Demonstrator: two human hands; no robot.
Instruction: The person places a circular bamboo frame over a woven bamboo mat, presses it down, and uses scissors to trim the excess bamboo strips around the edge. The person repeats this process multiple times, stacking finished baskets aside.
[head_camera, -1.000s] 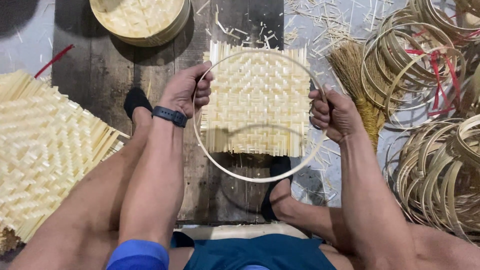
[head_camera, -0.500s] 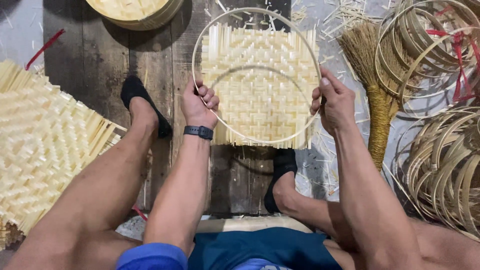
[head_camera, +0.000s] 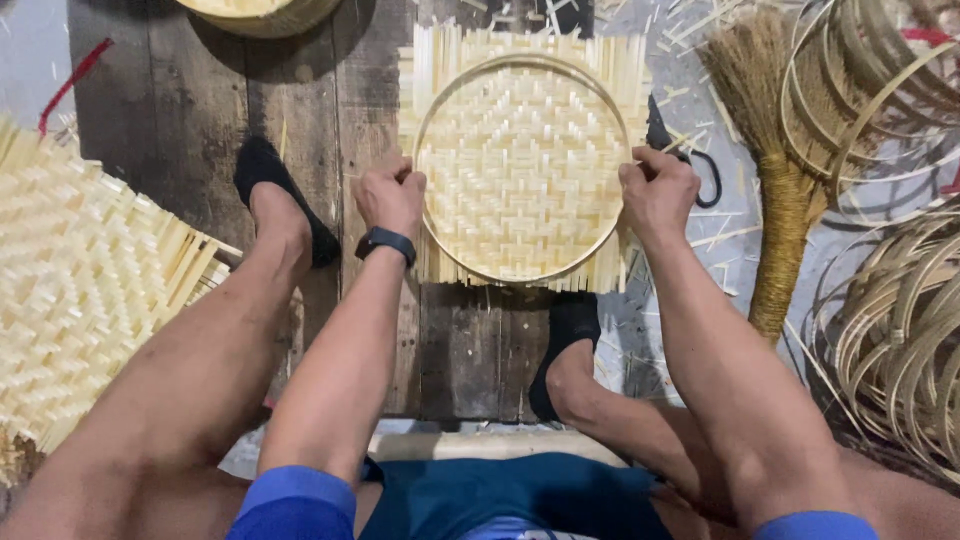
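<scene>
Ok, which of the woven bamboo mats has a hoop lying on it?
The square mat between both hands, ringed by the round hoop. The larger woven mat at far left lies bare, with no hoop on it.

Blue short sleeves (head_camera: 295, 500), dark teal shorts (head_camera: 520, 495), black wristband (head_camera: 385, 242), 2 black socks (head_camera: 275, 190).

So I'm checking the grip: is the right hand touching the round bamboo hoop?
Touching. The head view shows the right hand closed over the round bamboo hoop at its right edge, with no gap, above the woven mat.
</scene>
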